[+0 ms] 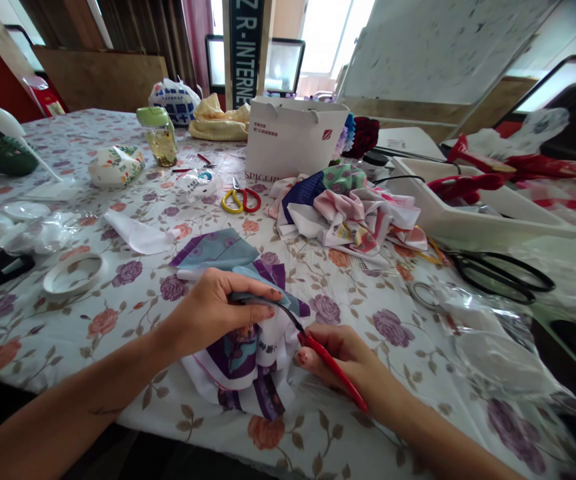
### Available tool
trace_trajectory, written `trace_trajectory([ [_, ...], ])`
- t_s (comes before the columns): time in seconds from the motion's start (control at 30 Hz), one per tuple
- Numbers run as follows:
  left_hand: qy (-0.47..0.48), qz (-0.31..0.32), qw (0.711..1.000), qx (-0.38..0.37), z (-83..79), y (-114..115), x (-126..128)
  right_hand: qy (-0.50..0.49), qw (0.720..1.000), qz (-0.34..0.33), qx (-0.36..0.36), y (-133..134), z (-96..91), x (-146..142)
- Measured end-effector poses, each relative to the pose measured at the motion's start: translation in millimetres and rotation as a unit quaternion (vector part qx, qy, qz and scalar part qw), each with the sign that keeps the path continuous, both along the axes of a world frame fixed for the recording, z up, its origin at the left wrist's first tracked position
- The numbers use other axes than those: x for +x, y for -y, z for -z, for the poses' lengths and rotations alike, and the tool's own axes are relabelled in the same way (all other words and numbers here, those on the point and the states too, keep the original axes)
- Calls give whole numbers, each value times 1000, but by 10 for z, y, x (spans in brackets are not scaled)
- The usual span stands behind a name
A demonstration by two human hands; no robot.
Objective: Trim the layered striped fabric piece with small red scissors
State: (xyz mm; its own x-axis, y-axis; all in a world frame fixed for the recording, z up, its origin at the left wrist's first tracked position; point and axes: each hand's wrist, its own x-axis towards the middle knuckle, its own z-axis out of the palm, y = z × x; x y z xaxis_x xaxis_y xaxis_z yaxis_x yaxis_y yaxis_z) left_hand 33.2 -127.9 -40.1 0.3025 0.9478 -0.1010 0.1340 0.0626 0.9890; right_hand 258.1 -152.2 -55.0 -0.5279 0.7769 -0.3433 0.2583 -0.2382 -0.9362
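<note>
Left hand (228,300) closed in a pinch, thumb below and fingers above, on the folded edge of a blue-grey cloth (228,247) with purple trim. Right hand (345,357) wrapped round a red-handled tool (341,377), gripping it along the handle. Tool is between the two hands, low over the near side of the worktop (338,430). Long axis runs on a slant: red handle end toward the person and to the right, dark narrow end pointing away and left, bending toward the left fingertips. Cannot tell whether the tip touches the cloth. Below the hands, a loose heap of printed cloth pieces (253,373), white and purple, lies near the worktop's front edge.

Worktop cover: white, printed with purple and orange roses and brown leaves. Left of the hands, a roll of white tape (75,275) lies flat; a white cloth scrap (141,233) beyond it. Farther out, yellow-and-red-handled scissors (241,197), a crumpled fabric pile (348,210), an upright white paper bag (293,137), a green-lidded jar (158,137). Right side: black-handled scissors (501,273), a white tray (428,200).

Room behind: whiteboard (438,50) at right, bright window (335,37), dark curtain (153,27) at left.
</note>
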Motion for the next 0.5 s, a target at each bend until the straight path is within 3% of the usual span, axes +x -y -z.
trace_trajectory([
  [0.5,-31,3,999,-34,-117,34,43,2,1000,-14,5,10,43,-2],
])
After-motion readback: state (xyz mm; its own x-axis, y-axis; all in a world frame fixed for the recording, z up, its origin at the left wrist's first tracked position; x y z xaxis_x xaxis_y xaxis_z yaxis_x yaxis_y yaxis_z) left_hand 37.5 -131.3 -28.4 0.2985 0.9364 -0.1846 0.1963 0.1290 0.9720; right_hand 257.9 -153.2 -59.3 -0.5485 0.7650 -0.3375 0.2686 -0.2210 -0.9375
